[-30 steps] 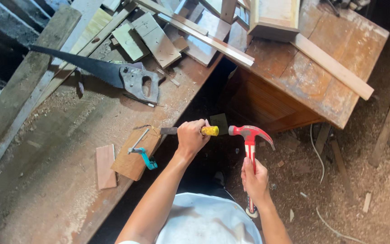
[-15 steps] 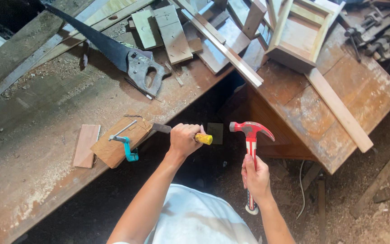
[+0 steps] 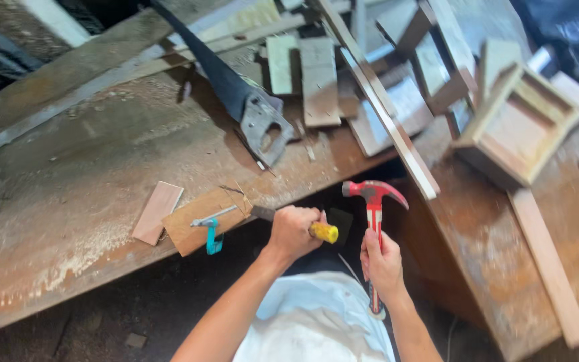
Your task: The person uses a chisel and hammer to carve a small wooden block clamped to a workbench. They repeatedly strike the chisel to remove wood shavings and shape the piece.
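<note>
My left hand (image 3: 293,231) grips a chisel with a yellow handle end (image 3: 324,232); its blade (image 3: 261,212) points left and meets the edge of a small wooden block (image 3: 199,221) on the workbench (image 3: 95,167). A small blue clamp (image 3: 212,234) pins that block to the bench edge. My right hand (image 3: 382,261) holds the shaft of a red claw hammer (image 3: 374,192), upright, with its head just right of the chisel's butt and apart from it. A thin pinkish wood strip (image 3: 157,212) lies left of the block.
A handsaw (image 3: 242,100) lies across the bench behind the block. Several wood offcuts (image 3: 316,77) and a long batten (image 3: 380,110) are piled at the back. A wooden box frame (image 3: 521,124) and a plank (image 3: 547,265) sit on the right-hand bench.
The view has shifted, so the bench and block sit further left and higher. The hammer stays upright beside the chisel butt; both hands keep their grips.
</note>
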